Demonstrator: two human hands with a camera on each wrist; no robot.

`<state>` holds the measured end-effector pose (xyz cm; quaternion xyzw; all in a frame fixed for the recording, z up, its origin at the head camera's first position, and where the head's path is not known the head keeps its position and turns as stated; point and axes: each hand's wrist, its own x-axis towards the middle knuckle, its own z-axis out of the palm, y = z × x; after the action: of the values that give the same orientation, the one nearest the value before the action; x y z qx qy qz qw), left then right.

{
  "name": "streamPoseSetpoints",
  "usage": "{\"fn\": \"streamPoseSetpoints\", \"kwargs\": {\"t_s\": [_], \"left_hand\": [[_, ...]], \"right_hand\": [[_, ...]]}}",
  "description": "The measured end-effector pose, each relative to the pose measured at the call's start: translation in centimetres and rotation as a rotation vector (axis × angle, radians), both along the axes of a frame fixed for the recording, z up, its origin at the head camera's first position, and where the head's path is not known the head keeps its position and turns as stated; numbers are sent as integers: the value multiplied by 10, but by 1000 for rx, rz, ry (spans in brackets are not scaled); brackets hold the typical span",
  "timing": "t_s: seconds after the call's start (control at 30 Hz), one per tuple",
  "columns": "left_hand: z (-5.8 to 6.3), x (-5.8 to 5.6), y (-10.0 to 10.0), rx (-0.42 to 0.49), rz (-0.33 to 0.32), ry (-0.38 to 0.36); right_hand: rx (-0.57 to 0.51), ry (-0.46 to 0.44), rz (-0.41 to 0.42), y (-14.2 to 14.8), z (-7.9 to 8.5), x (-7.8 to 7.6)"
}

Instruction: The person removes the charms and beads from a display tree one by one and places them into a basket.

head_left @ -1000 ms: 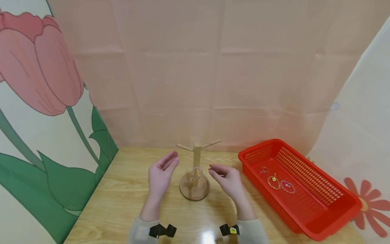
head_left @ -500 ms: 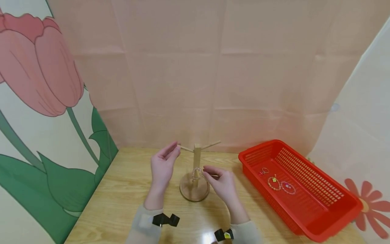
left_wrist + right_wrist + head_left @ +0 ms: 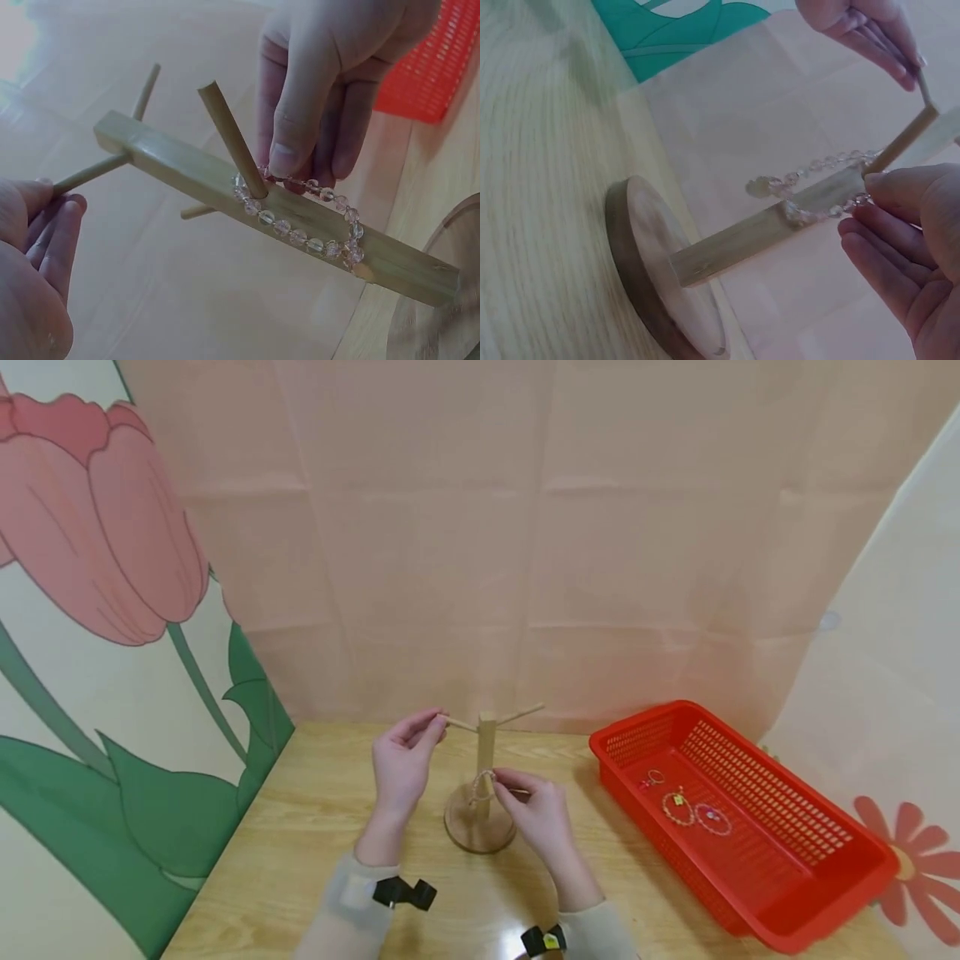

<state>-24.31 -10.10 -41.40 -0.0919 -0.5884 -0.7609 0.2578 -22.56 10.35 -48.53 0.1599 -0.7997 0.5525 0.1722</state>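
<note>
A wooden jewelry stand (image 3: 486,745) with a round base and several pegs stands upright on the table. My left hand (image 3: 401,772) pinches the tip of its upper left peg (image 3: 94,173) between thumb and fingers. A bracelet of clear and pinkish beads (image 3: 298,237) loops around the lower peg (image 3: 229,131) that juts toward me. My right hand (image 3: 542,818) pinches this bracelet at its upper edge, close to the peg's root, as the left wrist view shows. In the right wrist view the bracelet's far end (image 3: 761,187) hangs toward the base.
A red plastic basket (image 3: 795,893) sits at the right of the table. Inside lie a bracelet with a yellow charm (image 3: 678,799), a bracelet with a purple charm (image 3: 712,816) and a small ring-shaped piece with red bits (image 3: 645,784). A pinkish backdrop (image 3: 450,568) hangs behind the stand.
My left hand has moved up and slightly right, and now pinches the upper left peg. My right hand has moved left to the stand and taken hold of the bracelet.
</note>
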Motion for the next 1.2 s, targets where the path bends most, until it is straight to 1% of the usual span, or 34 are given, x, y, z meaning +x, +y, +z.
{"fn": "streamPoseSetpoints", "kwargs": {"t_s": [0.2, 0.5, 0.6, 0.77, 0.9, 1.2], "left_hand": [[1, -2, 1, 23, -15, 0], [-1, -3, 2, 44, -23, -3], [-1, -3, 2, 50, -23, 3], [-2, -3, 3, 57, -24, 15], [-2, -4, 2, 58, -24, 16], [-3, -4, 2, 82, -43, 22]], "right_hand": [[5, 82, -51, -4, -2, -2], [-7, 94, -75, -6, -4, -2], [1, 115, -82, -7, -4, -2], [5, 146, -87, -8, -5, -2], [6, 144, -82, -7, -3, -1], [62, 132, -44, 0, 8, 5]]}}
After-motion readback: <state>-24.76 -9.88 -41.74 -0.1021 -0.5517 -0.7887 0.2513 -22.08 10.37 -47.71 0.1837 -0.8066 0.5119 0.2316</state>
